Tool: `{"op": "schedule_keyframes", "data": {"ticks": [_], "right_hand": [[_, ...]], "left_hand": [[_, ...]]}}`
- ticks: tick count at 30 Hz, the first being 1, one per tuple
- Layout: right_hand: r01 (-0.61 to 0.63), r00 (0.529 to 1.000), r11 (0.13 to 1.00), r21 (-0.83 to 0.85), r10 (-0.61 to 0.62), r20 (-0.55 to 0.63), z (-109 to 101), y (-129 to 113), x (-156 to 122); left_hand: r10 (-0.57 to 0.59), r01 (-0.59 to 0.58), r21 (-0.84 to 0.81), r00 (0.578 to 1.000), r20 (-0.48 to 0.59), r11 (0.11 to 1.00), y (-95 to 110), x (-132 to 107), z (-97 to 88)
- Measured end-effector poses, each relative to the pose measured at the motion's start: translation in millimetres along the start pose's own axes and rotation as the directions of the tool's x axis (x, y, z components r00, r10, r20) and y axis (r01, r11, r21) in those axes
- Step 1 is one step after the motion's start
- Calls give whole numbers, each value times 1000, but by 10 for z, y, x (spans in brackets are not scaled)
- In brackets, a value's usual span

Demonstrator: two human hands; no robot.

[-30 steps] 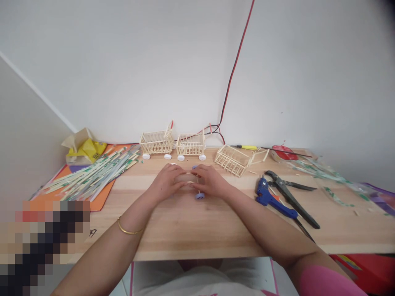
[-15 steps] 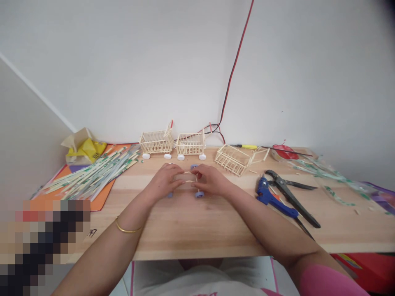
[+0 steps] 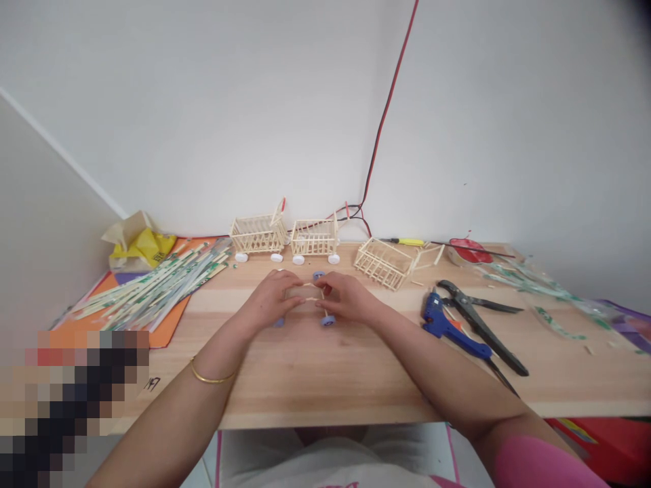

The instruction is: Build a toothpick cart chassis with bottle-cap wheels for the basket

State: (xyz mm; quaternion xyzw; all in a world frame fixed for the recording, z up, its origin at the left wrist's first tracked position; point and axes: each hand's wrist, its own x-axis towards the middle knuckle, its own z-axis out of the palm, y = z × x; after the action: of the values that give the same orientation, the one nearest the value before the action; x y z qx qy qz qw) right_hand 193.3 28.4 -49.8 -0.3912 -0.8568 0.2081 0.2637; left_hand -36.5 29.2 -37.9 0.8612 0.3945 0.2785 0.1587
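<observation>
A small wheeled frame of thin wooden sticks is held low over the tabletop between my two hands. One blue wheel shows at its near right corner, and another blue wheel at the far right. My left hand grips the frame's left end, thumb and fingers closed on the sticks, and largely covers the wheels there. At the right end, my right hand pinches the frame with bent fingers. Behind my hands stand two stick-built model carts, a left one and a right one, both on white wheels.
A wheelless stick cart lies tilted at the back right. Blue glue gun and black-handled pliers rest to the right. Bundled sticks cover an orange sheet at left. Plastic wrapping lies far right, near a red-topped bowl.
The wheeled frame has shifted very slightly to the left between my hands. Both hands keep their grip and nearly the same place.
</observation>
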Motion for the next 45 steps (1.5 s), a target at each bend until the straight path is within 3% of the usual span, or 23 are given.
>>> {"op": "schedule_keyframes", "data": {"ticks": [10,18,28,35,45], "right_hand": [[-27,1000,999,46,28,-11,10,-24,-1],[-35,999,999,-1,35,-22,39,-5,0],[-26,1000,1000,-4,26,-13,31,-66,17],[-21,1000,1000,-7,21,-10,45,-48,6],[-16,1000,1000,3,16,-14,34,-36,1]], "left_hand": [[5,-5,-5,1000,-7,1000,-5,-6,-9],[258,-250,98,962,-85,963,75,-4,63],[319,-290,227,942,-102,930,171,12,151],[285,-265,179,954,-97,947,207,23,160],[131,-120,223,991,-35,967,229,-12,62]]}}
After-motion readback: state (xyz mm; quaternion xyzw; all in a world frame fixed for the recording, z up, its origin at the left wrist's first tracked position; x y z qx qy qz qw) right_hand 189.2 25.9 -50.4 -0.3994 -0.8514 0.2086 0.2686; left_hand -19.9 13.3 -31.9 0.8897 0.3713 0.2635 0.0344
